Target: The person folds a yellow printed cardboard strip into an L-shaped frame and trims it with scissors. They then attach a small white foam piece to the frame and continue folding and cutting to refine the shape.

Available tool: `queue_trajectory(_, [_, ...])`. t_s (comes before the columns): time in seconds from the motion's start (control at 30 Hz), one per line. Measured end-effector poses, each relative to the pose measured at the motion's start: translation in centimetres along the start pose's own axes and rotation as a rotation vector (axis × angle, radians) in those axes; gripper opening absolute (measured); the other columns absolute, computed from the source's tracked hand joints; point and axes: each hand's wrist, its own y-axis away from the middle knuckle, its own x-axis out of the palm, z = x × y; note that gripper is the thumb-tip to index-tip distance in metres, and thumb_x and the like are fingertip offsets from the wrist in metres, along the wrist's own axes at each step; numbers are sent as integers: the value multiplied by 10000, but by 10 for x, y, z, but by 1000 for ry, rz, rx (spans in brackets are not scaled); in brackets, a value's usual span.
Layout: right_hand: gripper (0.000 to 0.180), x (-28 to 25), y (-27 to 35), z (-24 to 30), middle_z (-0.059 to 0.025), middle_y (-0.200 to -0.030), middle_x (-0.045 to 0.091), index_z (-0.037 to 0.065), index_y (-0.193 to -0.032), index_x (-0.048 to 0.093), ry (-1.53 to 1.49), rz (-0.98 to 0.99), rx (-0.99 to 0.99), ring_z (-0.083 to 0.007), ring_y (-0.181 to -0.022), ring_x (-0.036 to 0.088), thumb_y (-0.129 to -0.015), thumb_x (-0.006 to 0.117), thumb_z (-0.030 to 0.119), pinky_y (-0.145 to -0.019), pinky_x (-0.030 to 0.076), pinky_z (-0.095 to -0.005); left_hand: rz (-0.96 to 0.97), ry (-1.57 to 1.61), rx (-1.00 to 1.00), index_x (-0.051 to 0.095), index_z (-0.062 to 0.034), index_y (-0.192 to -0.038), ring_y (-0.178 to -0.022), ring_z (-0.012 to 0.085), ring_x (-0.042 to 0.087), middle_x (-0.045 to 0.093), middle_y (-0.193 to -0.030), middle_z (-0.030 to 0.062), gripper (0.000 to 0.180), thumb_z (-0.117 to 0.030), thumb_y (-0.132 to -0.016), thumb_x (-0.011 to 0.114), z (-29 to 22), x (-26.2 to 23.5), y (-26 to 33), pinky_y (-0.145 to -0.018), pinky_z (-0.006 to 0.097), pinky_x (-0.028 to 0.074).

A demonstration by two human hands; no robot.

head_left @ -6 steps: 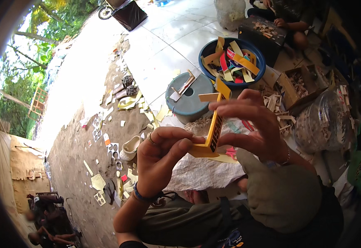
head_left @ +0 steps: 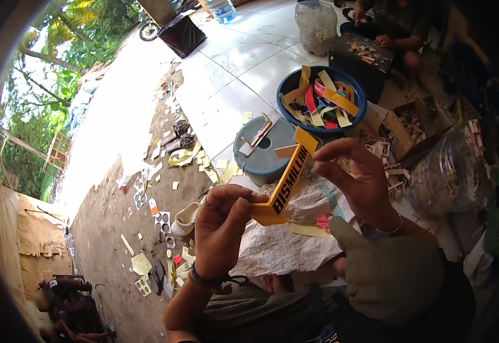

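My left hand (head_left: 221, 228) pinches the near end of a yellow strip (head_left: 292, 180) with black lettering, bent at its ends, between thumb and fingers. A small light wooden piece (head_left: 285, 152) sticks out from its far part. My right hand (head_left: 364, 183) is beside the strip's far end, fingers curved and apart, with nothing visible between them. Below the hands lies a white woven sack (head_left: 289, 251) with pink-handled scissors (head_left: 324, 222) and a pale yellow sheet (head_left: 306, 230) on it. Beyond stands a grey-blue round tub (head_left: 246, 157) bearing a small wooden frame (head_left: 258, 136).
A blue basin (head_left: 282, 111) holds coloured strips. At right are a cardboard box (head_left: 401, 134) of small wooden pieces and a clear plastic container (head_left: 446, 177). Another person (head_left: 412, 28) sits by a black box (head_left: 344, 60). Paper scraps and a pale clog (head_left: 185, 219) lie on the ground at left.
My right hand has come away from the strip, moving right and slightly down. The strip has turned so its lettering faces me more, still in my left hand. The view has shifted slightly.
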Motion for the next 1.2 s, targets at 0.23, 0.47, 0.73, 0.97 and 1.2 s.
queue_trajectory(0.23, [352, 12, 0, -15, -54, -1127, 721, 39, -1196, 692, -674, 232, 497, -93, -1028, 645, -1066, 592, 351, -815, 493, -258, 214, -549, 161, 638, -15, -1090, -1121, 240, 684, 724, -1127, 149, 197, 23, -916, 722, 1, -1, -2, -983, 387, 544])
queue_trajectory(0.47, [318, 16, 1, -14, -40, -1105, 713, 59, -1222, 693, -770, 195, 460, -88, -993, 623, -1036, 652, 314, -847, 477, -275, 273, -992, 226, 689, -66, -1209, -1100, 238, 710, 734, -1142, 115, 359, -28, -868, 794, -4, 9, -5, -942, 363, 556])
queue_trajectory(0.73, [234, 17, 0, -8, -39, -1036, 727, 24, -1122, 711, -432, 179, 482, -89, -998, 658, -980, 728, 209, -887, 526, -288, 63, -736, 96, 594, -23, -1154, -1104, 207, 709, 745, -1156, 114, 240, -45, -952, 720, 7, 1, -9, -957, 336, 550])
queue_trajectory(0.97, [198, 21, 0, -1, -40, -996, 733, 14, -1077, 706, -466, 269, 485, -108, -972, 691, -922, 783, 108, -890, 550, -291, 126, -994, 298, 542, -37, -1187, -1088, 231, 705, 719, -1225, 127, 419, -73, -873, 817, 16, 2, -7, -904, 366, 563])
queue_trajectory(1.2, [281, 22, 0, -6, -53, -1006, 736, 25, -1078, 694, -300, 269, 401, -101, -936, 694, -932, 793, 243, -833, 560, -277, 54, -517, -9, 477, -43, -1224, -1096, 217, 722, 664, -1304, 136, 510, -38, -853, 827, 19, 3, -4, -856, 353, 596])
